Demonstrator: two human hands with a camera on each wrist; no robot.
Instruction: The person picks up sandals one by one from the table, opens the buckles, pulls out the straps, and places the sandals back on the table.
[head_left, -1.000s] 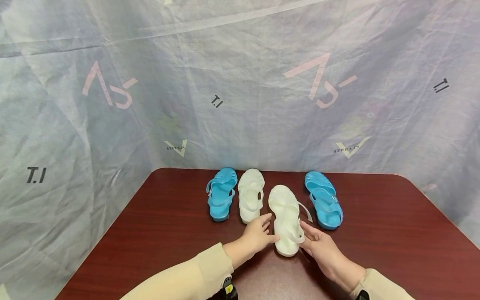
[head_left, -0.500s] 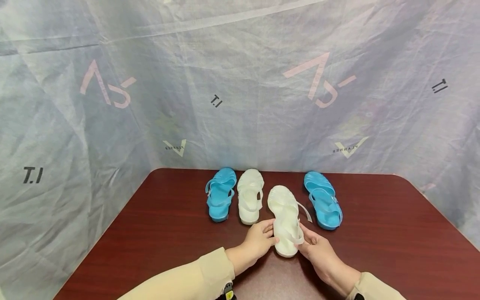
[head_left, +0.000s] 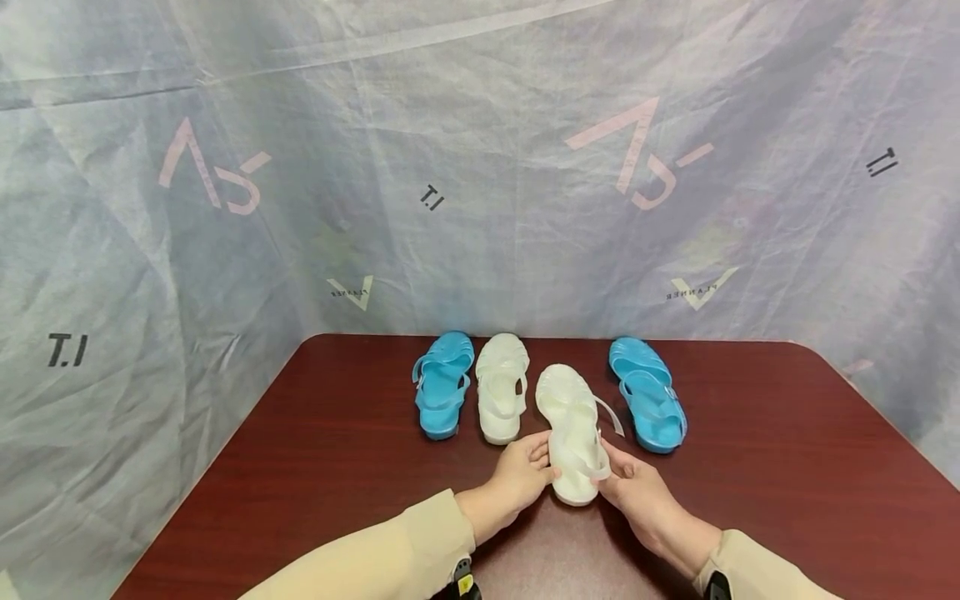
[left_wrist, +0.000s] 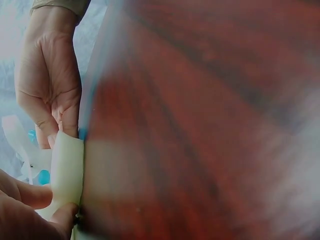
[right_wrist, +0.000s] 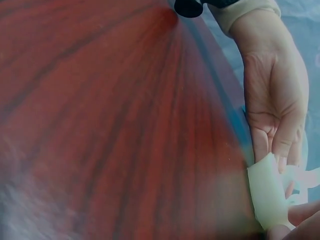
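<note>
A white sandal is held by both hands near the middle of the table, its toe pointing away. My left hand grips its left edge near the heel, thumb on the side and the other fingers partly hidden behind it. On the opposite side my right hand pinches the edge by the heel strap. A loose strap sticks out from the sandal's right side. In the left wrist view the pale heel shows between the two hands; the right wrist view shows the heel too.
A second white sandal stands to the left, beside a blue sandal. Another blue sandal lies to the right. All rest on the dark red table, with a grey cloth hanging behind it.
My left hand has closed in on the white sandal's left edge, its fingers now reaching behind it. The right hand keeps its hold, and the sandal stays nearly in place.
</note>
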